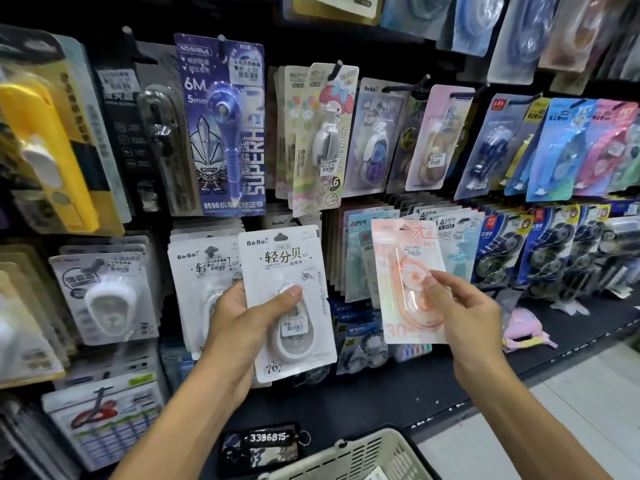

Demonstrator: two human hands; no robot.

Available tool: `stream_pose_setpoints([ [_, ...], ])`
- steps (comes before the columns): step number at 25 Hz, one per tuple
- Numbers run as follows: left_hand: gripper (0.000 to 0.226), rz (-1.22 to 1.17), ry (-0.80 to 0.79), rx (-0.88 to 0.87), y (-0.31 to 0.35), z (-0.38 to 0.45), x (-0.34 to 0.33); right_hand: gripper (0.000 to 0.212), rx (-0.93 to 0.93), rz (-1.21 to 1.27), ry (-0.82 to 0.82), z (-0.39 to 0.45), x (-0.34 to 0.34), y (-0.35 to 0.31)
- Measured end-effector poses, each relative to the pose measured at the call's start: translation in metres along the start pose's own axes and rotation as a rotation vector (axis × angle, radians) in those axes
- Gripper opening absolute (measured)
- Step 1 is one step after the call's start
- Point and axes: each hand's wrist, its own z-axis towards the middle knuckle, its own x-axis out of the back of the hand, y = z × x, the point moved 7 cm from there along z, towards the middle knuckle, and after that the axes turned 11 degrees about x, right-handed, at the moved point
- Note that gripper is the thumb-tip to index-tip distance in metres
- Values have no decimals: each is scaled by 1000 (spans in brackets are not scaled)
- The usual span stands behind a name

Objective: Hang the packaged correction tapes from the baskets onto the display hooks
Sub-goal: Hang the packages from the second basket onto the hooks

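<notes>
**Two tape packs in your hands at the big wall**

You stand at a big dark display wall point(363, 403) full of hanging packs. Up high hangs a tall purple pack point(221, 123). It says "6M", "5mm" and "SUPERHERO". Next to it on the right is a pale pack point(322, 133) that says "MY MELODY". To the left of your hands hangs a stack of white packs point(201, 271) that say "BoBo".

Low down, near you, is the rim of a pale basket point(367, 455). Beside it on the left is a dark key tag point(263, 445) with the number "3396815".

Your left hand point(235, 327) holds a white pack point(287, 299). It says "BoBo" at the top and has big Chinese words under that. "76" is printed near its bottom corner. Your thumb lies across the front, on the clear bump over the round tape. Your other fingers curl behind the card. The pack stands up straight in front of the white stack and covers part of it.

Your right hand point(464, 306) holds a pink pack point(408, 282). It shows "PET" near the top and "30" near the bottom. Your thumb presses the clear bump on the front, and your fingers pinch from behind on its right edge. This pack is in the air, in front of the blue packs point(457, 247), tipped a little.
</notes>
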Motion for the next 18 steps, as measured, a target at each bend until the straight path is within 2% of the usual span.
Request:
stream_pose_setpoints([
  [5,41,-1,-12,1,-2,2,0,8,1,-124,-90,6,-11,-4],
  [8,38,-2,-3,6,-1,2,3,6,-3,-107,4,3,-6,-8],
  [11,41,-7,13,-4,4,1,6,8,-60,19,59,3,1,-8],
  [15,38,-29,16,10,4,0,6,6,-136,-42,-42,9,-4,-5],
  [16,38,-25,16,13,4,-1,5,10,-151,-96,-93,13,-9,-3],
  [18,37,-9,27,20,1,-1,4,34,-151,-283,-206,15,-19,2],
])
